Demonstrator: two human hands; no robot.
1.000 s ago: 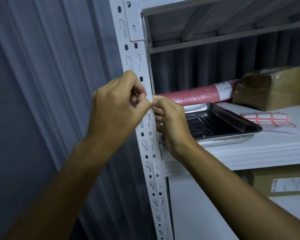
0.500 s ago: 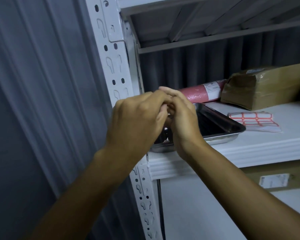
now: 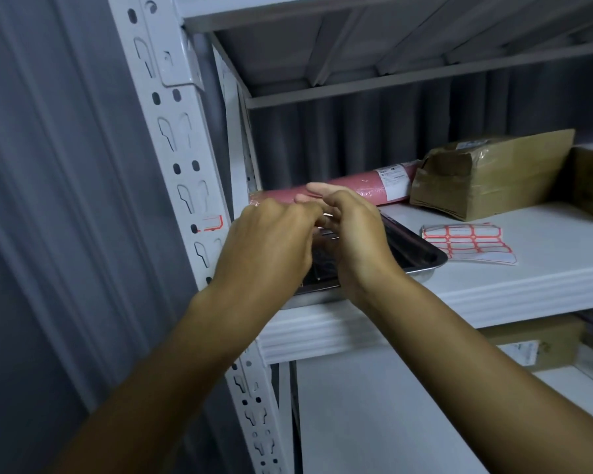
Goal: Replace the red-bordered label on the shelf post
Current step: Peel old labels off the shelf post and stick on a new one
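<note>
Red-bordered label (image 3: 212,223) sits stuck on the shelf post (image 3: 185,172), just left of our hands, which meet over the metal tray (image 3: 421,258). Our left hand (image 3: 271,244) and right hand (image 3: 353,241) touch fingertips; whether either grip pinches anything, we cannot tell. We judge the label thin, light, tear-prone: lift it by a corner.

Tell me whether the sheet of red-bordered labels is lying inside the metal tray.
No, the label sheet lies flat on the white shelf, to the right of the metal tray.
</note>
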